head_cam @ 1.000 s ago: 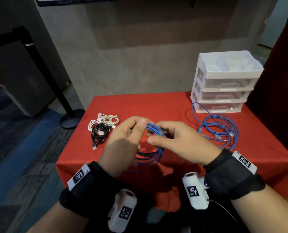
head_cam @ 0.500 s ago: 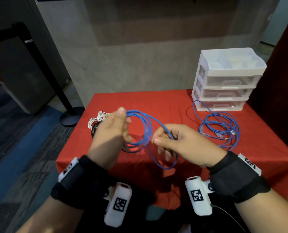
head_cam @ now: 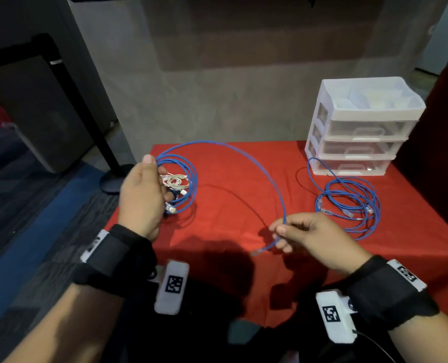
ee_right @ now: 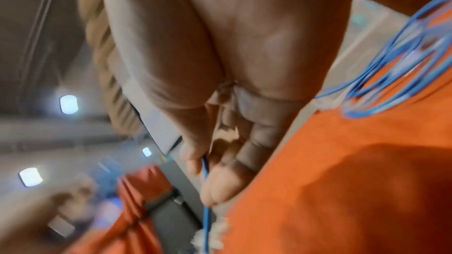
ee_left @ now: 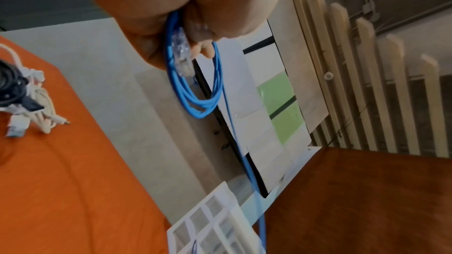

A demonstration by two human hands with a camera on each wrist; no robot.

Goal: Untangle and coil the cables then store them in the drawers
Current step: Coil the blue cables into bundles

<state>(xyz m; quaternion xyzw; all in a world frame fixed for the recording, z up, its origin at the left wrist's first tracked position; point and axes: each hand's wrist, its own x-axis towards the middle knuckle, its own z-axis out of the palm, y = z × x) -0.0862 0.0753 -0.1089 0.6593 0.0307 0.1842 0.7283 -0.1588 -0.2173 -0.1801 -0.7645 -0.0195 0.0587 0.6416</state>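
Note:
My left hand grips a coil of blue cable above the table's left side; its clear plug hangs below the fingers. One long strand arcs from the coil to my right hand, which pinches it between thumb and forefinger near its free end. The same pinch shows in the right wrist view. A second loose blue cable lies on the red cloth at the right. The white three-drawer unit stands at the back right with its drawers closed.
A white cable bundle and a black one lie on the cloth at the left, partly behind the held coil. The red tablecloth covers a small table. A black stanchion post stands on the floor at left.
My hands have moved apart: the left carried the coil left and up, the right drew a long strand out to the right and down, toward its free end.

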